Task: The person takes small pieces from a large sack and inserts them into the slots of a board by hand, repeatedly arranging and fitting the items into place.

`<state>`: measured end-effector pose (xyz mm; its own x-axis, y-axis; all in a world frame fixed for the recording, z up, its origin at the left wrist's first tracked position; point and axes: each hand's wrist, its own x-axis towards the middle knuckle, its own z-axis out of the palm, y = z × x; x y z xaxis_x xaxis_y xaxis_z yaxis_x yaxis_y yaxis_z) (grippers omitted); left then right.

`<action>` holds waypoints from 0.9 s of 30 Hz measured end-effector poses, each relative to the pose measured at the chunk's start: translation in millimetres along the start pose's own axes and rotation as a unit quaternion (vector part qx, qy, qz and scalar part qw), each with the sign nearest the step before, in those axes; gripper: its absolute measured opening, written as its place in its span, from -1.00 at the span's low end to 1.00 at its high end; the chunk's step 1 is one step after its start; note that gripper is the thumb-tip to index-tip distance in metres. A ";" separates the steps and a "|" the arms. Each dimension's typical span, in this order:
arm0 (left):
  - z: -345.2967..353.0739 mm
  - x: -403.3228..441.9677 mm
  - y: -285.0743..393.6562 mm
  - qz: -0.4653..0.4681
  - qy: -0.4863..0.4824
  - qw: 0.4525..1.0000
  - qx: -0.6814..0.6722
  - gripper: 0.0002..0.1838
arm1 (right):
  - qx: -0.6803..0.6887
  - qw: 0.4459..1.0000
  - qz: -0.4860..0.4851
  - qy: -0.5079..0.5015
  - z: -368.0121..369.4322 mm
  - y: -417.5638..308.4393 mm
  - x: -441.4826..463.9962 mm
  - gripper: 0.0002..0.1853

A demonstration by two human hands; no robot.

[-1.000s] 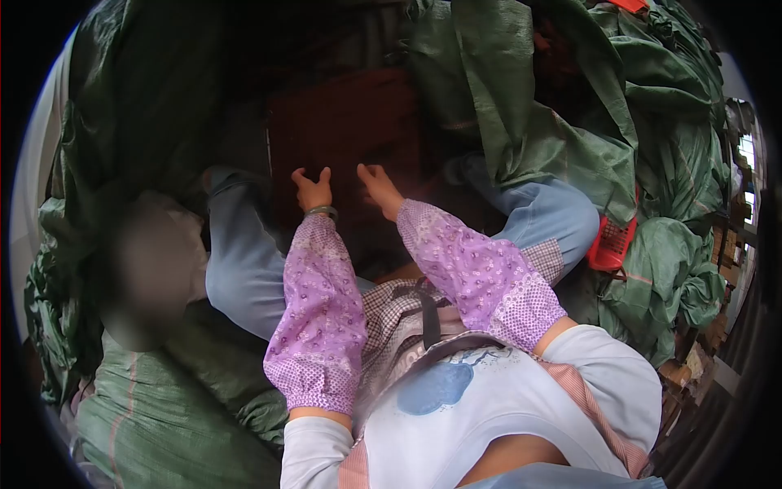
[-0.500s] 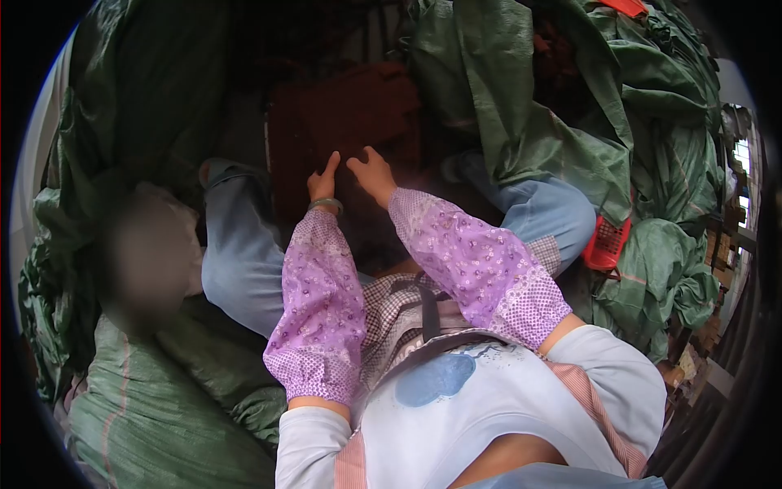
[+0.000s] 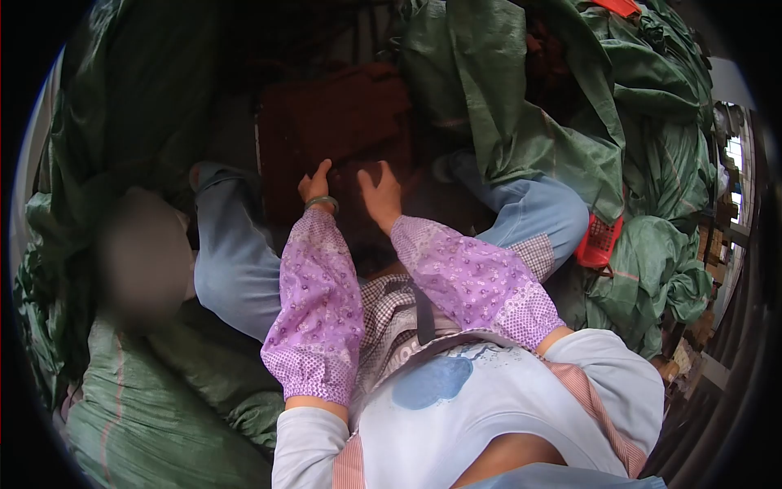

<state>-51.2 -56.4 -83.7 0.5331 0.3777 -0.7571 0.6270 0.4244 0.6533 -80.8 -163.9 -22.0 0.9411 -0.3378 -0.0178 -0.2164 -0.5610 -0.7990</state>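
Between my knees lies a dark red, flat-looking piece, dim in shadow, its exact nature unclear. My left hand, with a bracelet at the wrist, is over its lower part; the thumb or a finger points up and the others look curled, and what they hold, if anything, is too dark to see. My right hand is just to the right, thumb and forefinger spread apart with nothing visible between them. Purple flowered sleeves cover both forearms.
Green woven sacks lie at the lower left, and more green sheeting hangs at the upper right. A red plastic basket sits beside my right knee. A blurred grey round shape is at the left.
My right hand has come down slightly and its thumb and forefinger have spread. My left hand has shifted a little left and down since half a second ago. The view has shifted slightly.
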 end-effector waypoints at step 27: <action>-11.8 -26.2 12.9 0.032 -0.033 0.980 0.192 -0.31 | -0.017 0.927 0.263 -0.266 32.8 23.7 60.5 -0.31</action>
<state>-63.8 -51.1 -55.3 0.6058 0.3341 -0.7221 0.7518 0.0565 0.6569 -20.5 -172.8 -61.7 0.6969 -0.1560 -0.7000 -0.6807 -0.4514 -0.5770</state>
